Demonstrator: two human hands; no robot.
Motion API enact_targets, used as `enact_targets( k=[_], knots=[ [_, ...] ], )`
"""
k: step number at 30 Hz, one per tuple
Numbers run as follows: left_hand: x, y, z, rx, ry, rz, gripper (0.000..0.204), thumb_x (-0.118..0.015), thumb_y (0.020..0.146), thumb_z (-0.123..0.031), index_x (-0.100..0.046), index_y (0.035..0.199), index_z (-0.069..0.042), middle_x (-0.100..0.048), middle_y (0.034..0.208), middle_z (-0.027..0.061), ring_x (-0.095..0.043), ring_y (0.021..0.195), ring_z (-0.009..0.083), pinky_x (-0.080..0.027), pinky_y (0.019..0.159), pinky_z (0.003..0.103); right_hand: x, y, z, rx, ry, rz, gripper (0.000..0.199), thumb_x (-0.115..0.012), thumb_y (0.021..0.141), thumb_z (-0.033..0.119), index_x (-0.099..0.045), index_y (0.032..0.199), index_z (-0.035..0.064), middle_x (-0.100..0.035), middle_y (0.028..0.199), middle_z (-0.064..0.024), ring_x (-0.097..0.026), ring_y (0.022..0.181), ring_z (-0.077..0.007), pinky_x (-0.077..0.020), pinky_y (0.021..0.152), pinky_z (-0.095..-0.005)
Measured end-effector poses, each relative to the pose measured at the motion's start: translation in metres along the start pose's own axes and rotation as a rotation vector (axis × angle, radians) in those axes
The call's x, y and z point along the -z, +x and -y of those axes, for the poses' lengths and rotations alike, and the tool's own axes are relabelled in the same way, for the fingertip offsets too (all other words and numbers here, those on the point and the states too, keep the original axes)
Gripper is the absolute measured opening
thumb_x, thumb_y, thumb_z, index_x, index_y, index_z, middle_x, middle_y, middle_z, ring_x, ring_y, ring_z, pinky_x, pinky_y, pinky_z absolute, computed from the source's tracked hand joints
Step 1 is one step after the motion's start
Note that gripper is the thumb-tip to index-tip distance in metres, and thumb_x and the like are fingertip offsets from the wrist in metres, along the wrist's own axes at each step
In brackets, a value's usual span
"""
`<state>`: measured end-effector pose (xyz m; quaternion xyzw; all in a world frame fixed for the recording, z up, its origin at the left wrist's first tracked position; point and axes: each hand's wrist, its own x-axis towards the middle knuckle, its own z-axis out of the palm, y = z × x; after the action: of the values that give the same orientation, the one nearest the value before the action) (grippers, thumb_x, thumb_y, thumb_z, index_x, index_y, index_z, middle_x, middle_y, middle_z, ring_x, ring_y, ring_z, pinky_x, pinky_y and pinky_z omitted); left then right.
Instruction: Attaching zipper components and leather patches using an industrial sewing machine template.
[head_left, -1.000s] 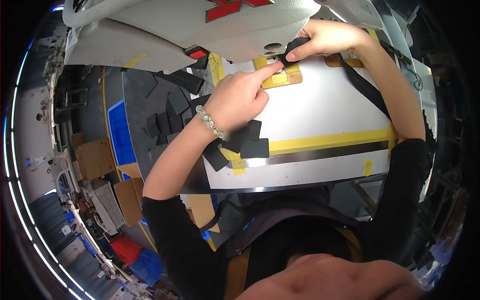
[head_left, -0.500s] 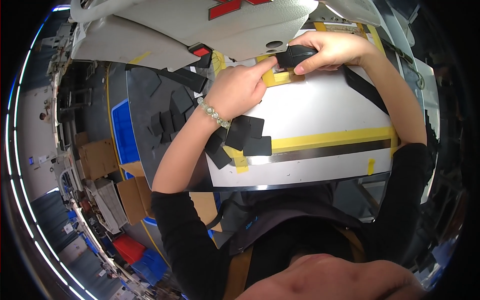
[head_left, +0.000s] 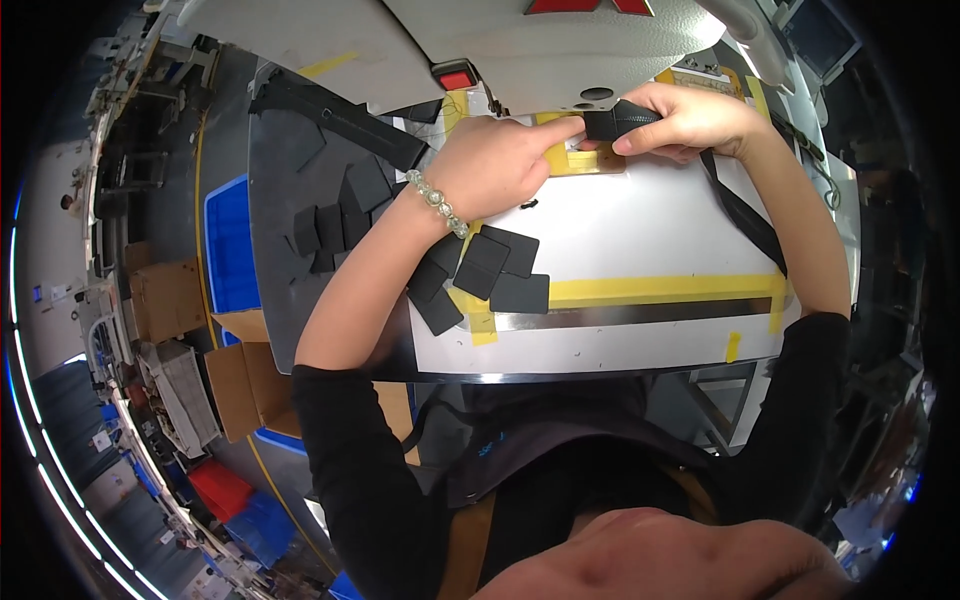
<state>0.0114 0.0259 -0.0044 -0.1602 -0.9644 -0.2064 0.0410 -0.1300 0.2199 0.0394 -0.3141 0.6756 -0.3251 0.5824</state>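
Note:
My right hand [head_left: 690,118] is closed round a black strap [head_left: 635,117] with light stitching, thumb in front and fingers behind. From there the strap's tail [head_left: 745,215] bends down beside my right forearm. My left hand [head_left: 490,168] points its index finger at the strap's left end [head_left: 601,124], the fingertip touching or almost touching it; the other fingers curl below, partly hidden. Just under both hands lies a yellow-taped guide plate [head_left: 592,162] on the white work surface [head_left: 620,230]. Overhead hangs the white head of a sewing machine [head_left: 560,60], hiding whatever lies behind.
Several black flat pieces [head_left: 520,293] lie overlapping left of centre, others [head_left: 340,230] farther left. A long black bar [head_left: 345,125] slants at the back left. Yellow tape [head_left: 660,290] runs along the front. Left of the table are a blue bin [head_left: 232,245] and a cardboard box [head_left: 240,385].
The whole view has shifted slightly, with the machine head now higher and farther right. My hands keep nearly the same place at the strap. More of its tail shows beside my right forearm.

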Motion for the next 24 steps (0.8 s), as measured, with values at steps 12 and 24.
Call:
enact_targets(
  k=[12, 24],
  knots=[
    [0.0007, -0.0007, 0.0025, 0.008, -0.078, -0.009, 0.036, -0.048, 0.079, -0.012, -0.061, 0.113, -0.015, -0.059, 0.061, 0.0056, -0.057, 0.052, 0.018, -0.047, 0.054, 0.03, -0.0029, -0.0015, 0.0005, -0.092, 0.048, -0.101, 0.024, -0.069, 0.08, 0.023, -0.049, 0.077, 0.0092, -0.035, 0.051, 0.0083, -0.026, 0.04, -0.0006, -0.0152, 0.036, -0.0199],
    [-0.0011, -0.0009, -0.0002, 0.095, -0.262, -0.012, 0.02, -0.051, 0.075, -0.013, -0.06, 0.092, -0.01, -0.048, 0.049, 0.0003, -0.05, 0.046, 0.0151, -0.039, 0.049, 0.029, -0.0066, 0.0039, 0.0022, -0.083, 0.054, -0.053, 0.025, -0.069, 0.08, 0.024, -0.049, 0.073, 0.0107, -0.035, 0.049, 0.0083, -0.025, 0.039, -0.0009, -0.0157, 0.036, -0.0202]
  ],
)
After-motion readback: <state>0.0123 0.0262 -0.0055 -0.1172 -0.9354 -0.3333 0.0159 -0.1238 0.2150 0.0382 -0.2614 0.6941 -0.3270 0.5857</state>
